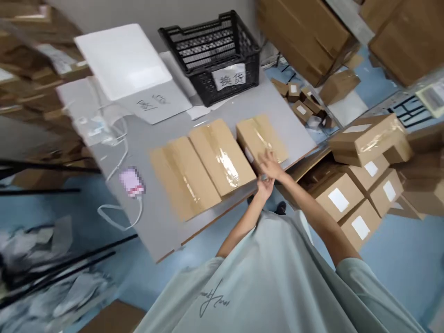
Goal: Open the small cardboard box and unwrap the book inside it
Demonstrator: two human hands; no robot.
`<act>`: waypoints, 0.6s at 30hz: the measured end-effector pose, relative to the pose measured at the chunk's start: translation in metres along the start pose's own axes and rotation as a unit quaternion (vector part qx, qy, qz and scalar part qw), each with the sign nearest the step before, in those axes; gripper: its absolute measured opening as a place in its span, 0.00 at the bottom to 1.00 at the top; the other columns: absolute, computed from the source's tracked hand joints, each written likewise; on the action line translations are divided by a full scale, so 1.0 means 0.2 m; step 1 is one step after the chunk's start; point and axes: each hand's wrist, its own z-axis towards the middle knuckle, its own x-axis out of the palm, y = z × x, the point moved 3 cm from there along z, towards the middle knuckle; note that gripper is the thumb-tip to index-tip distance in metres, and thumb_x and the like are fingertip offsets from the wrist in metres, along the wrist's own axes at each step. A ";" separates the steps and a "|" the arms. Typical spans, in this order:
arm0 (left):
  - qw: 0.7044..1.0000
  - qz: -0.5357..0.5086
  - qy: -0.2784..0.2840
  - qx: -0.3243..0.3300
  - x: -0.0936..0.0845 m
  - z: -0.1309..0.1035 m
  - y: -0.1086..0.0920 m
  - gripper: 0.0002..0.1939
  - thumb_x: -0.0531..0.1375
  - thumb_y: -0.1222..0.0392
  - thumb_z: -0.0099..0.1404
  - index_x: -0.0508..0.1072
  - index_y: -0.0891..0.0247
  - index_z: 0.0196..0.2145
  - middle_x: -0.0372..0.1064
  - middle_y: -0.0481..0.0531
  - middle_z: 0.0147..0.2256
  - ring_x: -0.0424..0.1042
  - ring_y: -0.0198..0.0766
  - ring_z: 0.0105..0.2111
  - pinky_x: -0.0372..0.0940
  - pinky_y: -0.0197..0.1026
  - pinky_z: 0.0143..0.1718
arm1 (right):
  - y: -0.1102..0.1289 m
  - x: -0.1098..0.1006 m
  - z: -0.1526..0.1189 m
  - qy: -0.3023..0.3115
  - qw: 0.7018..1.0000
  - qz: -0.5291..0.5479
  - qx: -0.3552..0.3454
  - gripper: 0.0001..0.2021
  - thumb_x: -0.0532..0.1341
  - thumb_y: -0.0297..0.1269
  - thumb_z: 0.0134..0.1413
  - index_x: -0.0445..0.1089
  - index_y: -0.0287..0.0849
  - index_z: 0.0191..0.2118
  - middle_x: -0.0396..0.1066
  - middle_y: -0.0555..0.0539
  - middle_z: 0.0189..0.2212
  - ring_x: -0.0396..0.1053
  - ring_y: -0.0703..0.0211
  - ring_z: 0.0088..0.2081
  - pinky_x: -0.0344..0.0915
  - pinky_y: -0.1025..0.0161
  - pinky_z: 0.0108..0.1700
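Observation:
Three taped brown cardboard boxes lie in a row on the grey table: a left box [180, 185], a middle box [217, 152] and a right box [256, 132] set slightly apart. My right hand [272, 166] rests on the near end of the right box, fingers spread over its top. Just below, my left hand [265, 186] is at that box's near lower corner, with its fingers drawn together. A small pale bit shows at its fingertips, too small to name. A white label is partly visible on the right box's left side.
A black plastic crate [225, 88] with a paper sign stands at the table's back, beside a white panel [125, 60]. A phone-like blurred item [132, 181] with a white cable lies left. Labelled cartons [347, 194] are stacked at right; the grey table [156, 240] has an exposed front edge.

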 end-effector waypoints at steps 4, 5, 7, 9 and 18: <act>0.995 0.095 0.006 -0.014 -0.08 -0.14 0.06 0.24 0.43 0.55 0.86 0.77 0.55 0.60 0.78 0.56 0.65 0.72 0.46 0.72 0.71 0.49 0.71 | 0.01 0.05 -0.22 -0.031 0.995 0.096 -0.005 0.34 0.53 0.56 0.79 0.69 0.36 0.76 0.51 0.34 0.83 0.43 0.41 0.85 0.43 0.39 0.85; 0.992 0.126 0.008 -0.021 -0.11 -0.17 0.07 0.23 0.43 0.55 0.85 0.77 0.56 0.59 0.76 0.57 0.67 0.72 0.47 0.72 0.70 0.50 0.72 | -0.02 0.00 -0.30 -0.066 0.990 0.125 0.001 0.36 0.52 0.59 0.79 0.70 0.37 0.75 0.54 0.33 0.82 0.47 0.42 0.84 0.47 0.41 0.84; 0.982 0.183 0.024 -0.035 -0.13 -0.22 0.10 0.20 0.48 0.57 0.83 0.76 0.59 0.60 0.74 0.60 0.69 0.75 0.50 0.70 0.68 0.54 0.74 | -0.11 -0.17 -0.49 -0.169 0.970 0.170 0.027 0.37 0.53 0.64 0.77 0.72 0.40 0.74 0.60 0.34 0.80 0.55 0.43 0.82 0.51 0.42 0.83; 0.968 0.239 0.063 -0.033 -0.08 -0.25 0.14 0.19 0.53 0.57 0.81 0.74 0.60 0.62 0.73 0.63 0.70 0.77 0.51 0.67 0.67 0.57 0.74 | -0.27 -0.38 -0.74 -0.289 0.934 0.197 0.078 0.36 0.56 0.67 0.75 0.75 0.45 0.71 0.65 0.36 0.77 0.60 0.43 0.80 0.54 0.41 0.82; 0.799 0.470 0.320 0.194 1.03 -0.06 0.43 0.36 0.63 0.44 0.78 0.64 0.61 0.76 0.55 0.63 0.80 0.55 0.50 0.81 0.53 0.49 0.81 | -1.22 -0.93 -1.34 -0.484 0.742 0.342 0.313 0.48 0.63 0.71 0.64 0.64 0.41 0.76 0.61 0.32 0.79 0.62 0.41 0.78 0.60 0.42 0.79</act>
